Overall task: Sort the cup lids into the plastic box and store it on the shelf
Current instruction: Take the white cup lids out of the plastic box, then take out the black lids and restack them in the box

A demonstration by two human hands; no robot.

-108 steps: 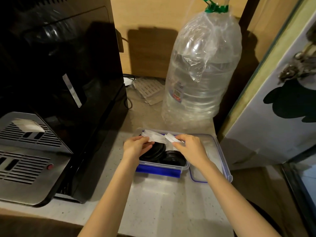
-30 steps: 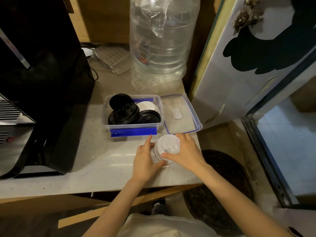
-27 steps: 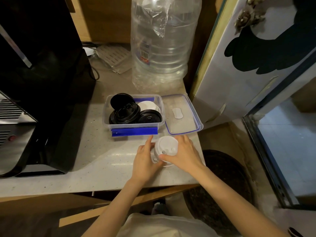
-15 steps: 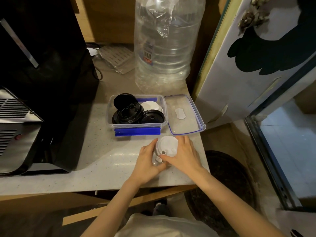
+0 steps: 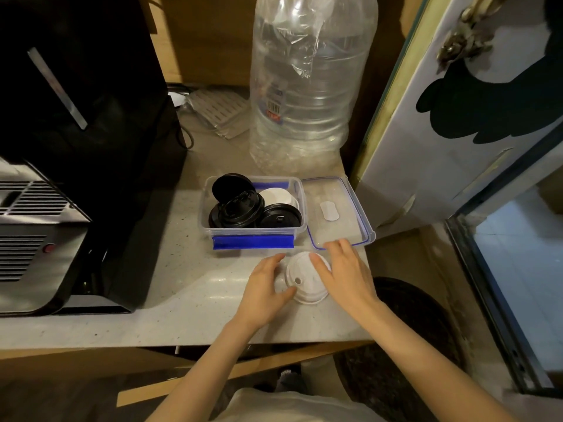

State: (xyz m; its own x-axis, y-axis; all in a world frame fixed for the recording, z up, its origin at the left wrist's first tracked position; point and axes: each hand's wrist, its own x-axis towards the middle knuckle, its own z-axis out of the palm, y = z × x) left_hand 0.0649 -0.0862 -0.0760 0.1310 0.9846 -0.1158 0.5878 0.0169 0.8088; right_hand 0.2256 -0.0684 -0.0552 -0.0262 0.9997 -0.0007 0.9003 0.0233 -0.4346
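Now right hand (image 5: 345, 277) opened, fingers lifting off white lid (image 5: 306, 278).

1. My white lid (image 5: 306, 278) lies dome-up on the counter, just in front of the box, its sip hole facing up.
2. The clear box (image 5: 254, 231), blue-clipped and open, holds black lids (image 5: 236, 207) and a white one (image 5: 278, 196).
3. Its cover (image 5: 335, 214) lies flat, touching the box's right side.
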